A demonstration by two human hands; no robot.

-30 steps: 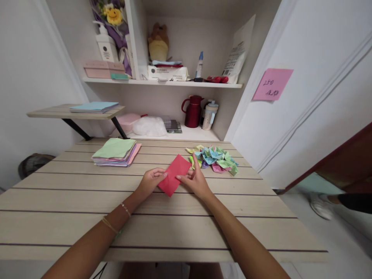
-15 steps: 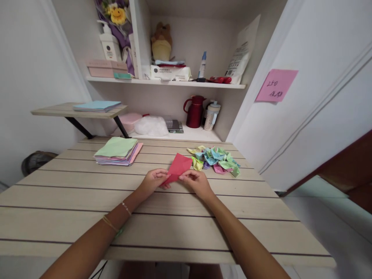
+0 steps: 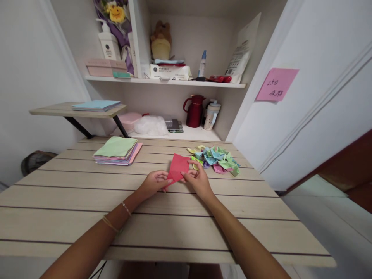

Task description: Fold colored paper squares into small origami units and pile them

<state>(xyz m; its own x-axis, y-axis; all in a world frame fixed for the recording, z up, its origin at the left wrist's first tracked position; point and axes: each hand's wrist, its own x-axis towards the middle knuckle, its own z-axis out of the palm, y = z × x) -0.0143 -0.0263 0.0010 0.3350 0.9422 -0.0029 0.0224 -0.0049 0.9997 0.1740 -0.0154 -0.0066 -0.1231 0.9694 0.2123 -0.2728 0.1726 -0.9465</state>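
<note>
"Where to find the red paper?"
"Gripped by left hand from eight o'clock, right hand from four, about equally near."
"Long axis?"
"Leaning roughly to one o'clock."
"And around?"
"Above the slatted table, near folded papers between two and three, well apart from the paper stack towards ten."

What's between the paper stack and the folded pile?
In the head view, the red paper, in the left hand and right hand, sits between the stack and the pile, slightly nearer the person.
</note>
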